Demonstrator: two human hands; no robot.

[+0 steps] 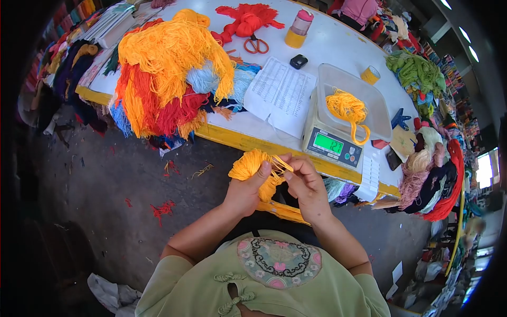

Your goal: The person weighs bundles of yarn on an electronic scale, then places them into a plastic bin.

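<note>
A bundle of yellow-orange yarn (247,165) is gripped in my left hand (247,191), thumb pressed across its strands. Close beside it, my right hand (308,190) pinches a few strands drawn out of the same bundle. More yellow yarn hangs below, near my lap. On the table ahead, a digital scale (334,150) with a green lit display bears a clear plastic tub (377,87). Inside the tub lies a loose heap of yellow yarn (346,107), one loop hanging over its front wall.
A tall pile of orange, red and blue yarn (174,63) covers the table's left end. A printed sheet (280,95), red-handled scissors (256,45), a pink-and-yellow bottle (299,29) and a tape roll (371,75) lie on the table (332,26). Yarn scraps (162,211) litter the floor.
</note>
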